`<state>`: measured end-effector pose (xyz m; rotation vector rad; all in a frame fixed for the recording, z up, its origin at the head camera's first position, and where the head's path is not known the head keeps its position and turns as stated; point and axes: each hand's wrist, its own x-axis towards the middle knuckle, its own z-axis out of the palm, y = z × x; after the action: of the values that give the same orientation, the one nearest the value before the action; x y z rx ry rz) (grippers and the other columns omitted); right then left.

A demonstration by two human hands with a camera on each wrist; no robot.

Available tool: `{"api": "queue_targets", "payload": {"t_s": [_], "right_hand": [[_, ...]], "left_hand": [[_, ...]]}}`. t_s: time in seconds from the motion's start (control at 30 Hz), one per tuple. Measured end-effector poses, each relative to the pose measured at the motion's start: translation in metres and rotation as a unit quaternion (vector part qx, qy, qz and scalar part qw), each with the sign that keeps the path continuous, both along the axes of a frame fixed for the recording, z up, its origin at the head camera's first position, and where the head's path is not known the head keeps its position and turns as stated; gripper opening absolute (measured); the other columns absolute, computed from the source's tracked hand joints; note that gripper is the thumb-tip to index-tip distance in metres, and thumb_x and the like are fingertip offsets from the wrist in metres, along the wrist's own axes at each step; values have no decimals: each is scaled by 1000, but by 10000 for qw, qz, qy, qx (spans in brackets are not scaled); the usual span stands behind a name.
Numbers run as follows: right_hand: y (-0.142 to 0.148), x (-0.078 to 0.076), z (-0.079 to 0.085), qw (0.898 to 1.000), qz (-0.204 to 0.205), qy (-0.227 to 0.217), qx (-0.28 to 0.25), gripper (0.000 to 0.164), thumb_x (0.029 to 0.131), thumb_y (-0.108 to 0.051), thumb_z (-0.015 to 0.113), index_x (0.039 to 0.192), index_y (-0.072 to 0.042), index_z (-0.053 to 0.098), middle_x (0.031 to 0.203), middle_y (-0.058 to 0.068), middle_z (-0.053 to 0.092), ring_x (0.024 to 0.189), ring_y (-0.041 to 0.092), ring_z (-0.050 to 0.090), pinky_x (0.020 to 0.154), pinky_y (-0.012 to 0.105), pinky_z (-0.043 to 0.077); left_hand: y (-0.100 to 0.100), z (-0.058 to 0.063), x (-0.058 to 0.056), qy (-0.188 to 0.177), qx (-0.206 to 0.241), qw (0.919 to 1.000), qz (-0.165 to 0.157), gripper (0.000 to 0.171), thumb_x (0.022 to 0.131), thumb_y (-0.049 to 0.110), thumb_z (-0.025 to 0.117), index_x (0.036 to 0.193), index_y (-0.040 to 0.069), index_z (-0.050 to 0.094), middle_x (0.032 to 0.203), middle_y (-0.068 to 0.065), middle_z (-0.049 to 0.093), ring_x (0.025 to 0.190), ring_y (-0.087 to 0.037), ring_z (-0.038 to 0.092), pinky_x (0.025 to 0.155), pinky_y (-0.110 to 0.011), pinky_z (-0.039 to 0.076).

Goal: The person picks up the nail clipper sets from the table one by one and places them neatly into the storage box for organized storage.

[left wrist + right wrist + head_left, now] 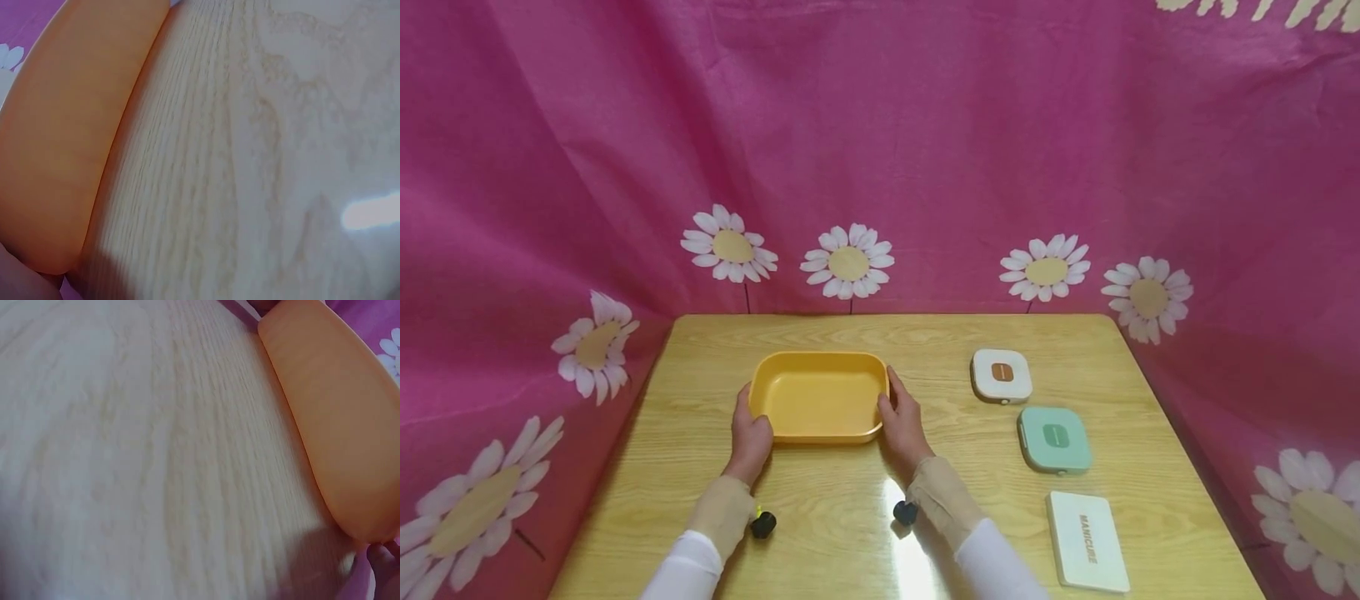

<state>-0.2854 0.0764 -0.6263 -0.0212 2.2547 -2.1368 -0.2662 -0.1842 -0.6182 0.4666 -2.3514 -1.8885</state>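
A shallow yellow plastic tray (820, 398) with rounded corners stands upright at the middle-left of the wooden table, and nothing lies inside it. My left hand (751, 440) grips its left end, thumb at the near corner and fingers along the outer side. At the opposite end my right hand (904, 419) holds the rim, thumb on top and fingers round the outside. Both wrist views show the tray's outer wall, orange in that light, close over the table, with a bit of the left hand (22, 275) and of the right hand (384, 565) at its corners.
Right of the tray lie a white square case (1017, 377) with a brown label, a mint-green square case (1071, 429), and a flat white box (1086, 521) marked MANICURE. Pink daisy-patterned cloth (925, 167) hangs around the wooden table (820, 533).
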Motion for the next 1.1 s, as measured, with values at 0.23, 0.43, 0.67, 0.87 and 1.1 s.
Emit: {"api": "queue_targets", "payload": {"t_s": [0.23,0.43,0.67,0.87,1.1], "right_hand": [[11,-9,-1,9970,-763,113,55,56,102,-7,55,157,-5,46,153,16,55,137,29,56,112,42,47],[20,-18,2,9957,-837,342,180,52,104,-4,54,156,0,47,153,18,55,135,30,57,110,41,49],[33,-26,7,9968,-632,268,417,53,107,-6,51,159,-1,42,158,18,49,138,29,54,111,41,47],[45,-39,10,9902,-463,488,1221,52,108,-6,50,158,3,39,160,19,44,146,31,45,118,45,39],[54,-46,5,9738,-217,840,2102,54,109,-7,47,161,3,34,161,22,42,143,31,48,119,46,39]], "left_hand": [[14,-2,-13,17,-96,9999,-79,78,86,-10,33,163,1,24,165,-23,33,148,-34,35,126,-50,23],[28,1,-24,99,-209,9997,-22,78,85,-9,34,162,3,27,161,-25,39,142,-35,41,124,-51,28],[43,2,-32,124,-260,9996,51,78,85,-9,35,161,5,30,159,-25,43,140,-35,44,123,-49,30],[55,2,-40,73,-479,9987,153,77,86,-7,37,162,6,31,158,-24,46,142,-35,46,123,-49,32],[61,1,-47,84,-649,9977,194,75,88,-6,38,161,5,31,159,-24,44,146,-34,43,124,-48,30]]}}
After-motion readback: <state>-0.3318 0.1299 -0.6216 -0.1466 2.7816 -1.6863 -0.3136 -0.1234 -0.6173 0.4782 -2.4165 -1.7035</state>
